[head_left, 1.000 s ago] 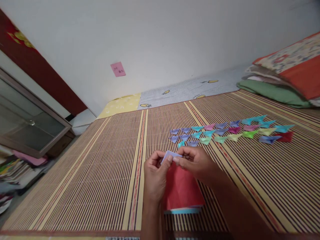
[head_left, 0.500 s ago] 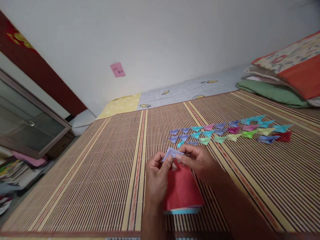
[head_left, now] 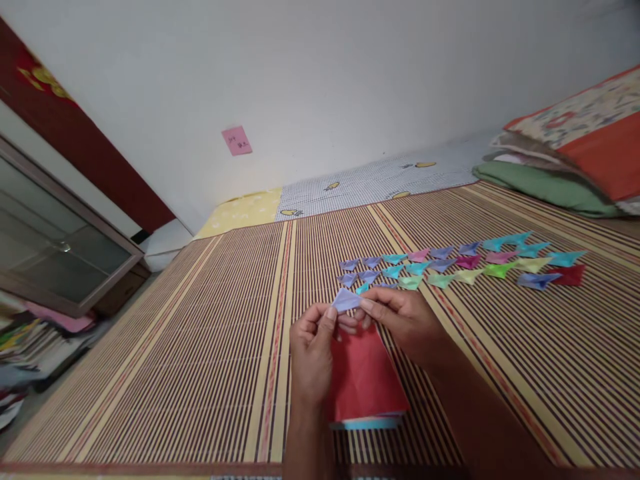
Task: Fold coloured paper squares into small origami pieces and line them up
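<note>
- The fingers of the left hand (head_left: 311, 350) are pinched shut on the left corner of a small purple paper (head_left: 347, 301). The thumb is on the near side.
- The fingers of the right hand (head_left: 410, 323) pinch the right corner of the same paper. Some other fingers curl in under it.
- The purple paper is folded like a triangle, with its point up. It is held up in the air between the two hands.
- Just below the hands is a red sheet (head_left: 369, 377). It lies on top of a pile of paper, and a blue edge (head_left: 367, 423) peeks out at the near end.
- Past the hands, and off to the right, are rows of little folded papers (head_left: 417, 268). They are blue, purple, pink, green, yellow and red. The red one (head_left: 571, 275) is at the right end.
- All of this is on a stripy mat (head_left: 200, 353).
- Behind the mat are a yellow cloth (head_left: 245, 208) and a checked cloth (head_left: 360, 179).
- A green pillow (head_left: 545, 188) sits at the far right, under an orange and flowery one (head_left: 603, 157).
- A pink note (head_left: 237, 141) is on the white wall (head_left: 360, 73). I can't read its writing.
- On the left is a glass door (head_left: 55, 233).
</note>
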`<move>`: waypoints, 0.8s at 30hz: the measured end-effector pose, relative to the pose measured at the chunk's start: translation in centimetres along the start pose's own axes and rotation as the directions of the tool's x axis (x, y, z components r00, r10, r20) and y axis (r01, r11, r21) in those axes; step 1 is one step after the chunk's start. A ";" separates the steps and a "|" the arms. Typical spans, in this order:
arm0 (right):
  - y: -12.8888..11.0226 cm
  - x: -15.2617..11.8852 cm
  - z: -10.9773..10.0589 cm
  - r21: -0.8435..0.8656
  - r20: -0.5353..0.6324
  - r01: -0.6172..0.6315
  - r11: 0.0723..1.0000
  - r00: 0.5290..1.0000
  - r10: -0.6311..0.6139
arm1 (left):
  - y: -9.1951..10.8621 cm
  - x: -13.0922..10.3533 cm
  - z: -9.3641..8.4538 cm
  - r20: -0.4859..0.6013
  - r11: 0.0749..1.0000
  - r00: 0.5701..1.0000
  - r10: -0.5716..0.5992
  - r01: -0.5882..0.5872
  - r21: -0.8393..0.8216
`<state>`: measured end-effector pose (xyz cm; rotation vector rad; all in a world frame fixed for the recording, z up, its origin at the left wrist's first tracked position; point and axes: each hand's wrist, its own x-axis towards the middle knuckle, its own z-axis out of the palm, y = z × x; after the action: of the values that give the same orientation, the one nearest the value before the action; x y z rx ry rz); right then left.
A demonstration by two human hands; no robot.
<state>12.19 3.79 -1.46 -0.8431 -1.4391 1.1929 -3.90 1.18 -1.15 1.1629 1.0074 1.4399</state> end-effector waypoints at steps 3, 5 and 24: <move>0.0 0.1 0.1 0.013 -0.007 -0.012 1.000 1.000 0.013 | -0.2 0.1 0.1 -0.005 1.000 1.000 -0.001 0.000 -0.029; 0.0 0.1 0.1 -0.004 -0.016 -0.012 1.000 1.000 0.012 | -0.3 0.1 0.1 -0.041 0.999 0.999 0.016 -0.017 -0.031; 0.8 0.0 0.7 0.066 0.118 -0.039 0.997 0.992 0.031 | -0.1 0.0 0.1 -0.081 0.999 0.997 -0.011 0.007 -0.048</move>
<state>11.48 3.80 -2.17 -0.7649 -1.4744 1.3296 -3.81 1.16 -1.22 1.0718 1.0275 1.5058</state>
